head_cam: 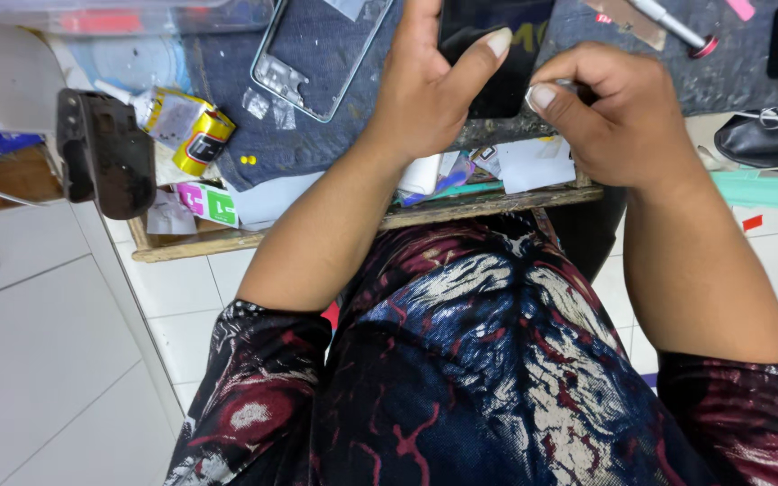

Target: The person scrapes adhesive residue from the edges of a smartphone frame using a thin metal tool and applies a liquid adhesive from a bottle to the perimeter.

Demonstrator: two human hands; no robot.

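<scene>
A dark phone screen is held over the worktop (362, 232).
The dark phone screen (495, 54) is steadied at 12 o'clock by the left hand (425, 85); its lower corner is pinched by the closed grip of the right hand (614, 112). A silver phone frame (317, 54) is seen at 11 o'clock.

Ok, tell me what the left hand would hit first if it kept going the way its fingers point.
The left hand points up the bench, its fingers leaving the picture's top edge. Beyond the dark phone it touches, nothing shows in that line.
</scene>
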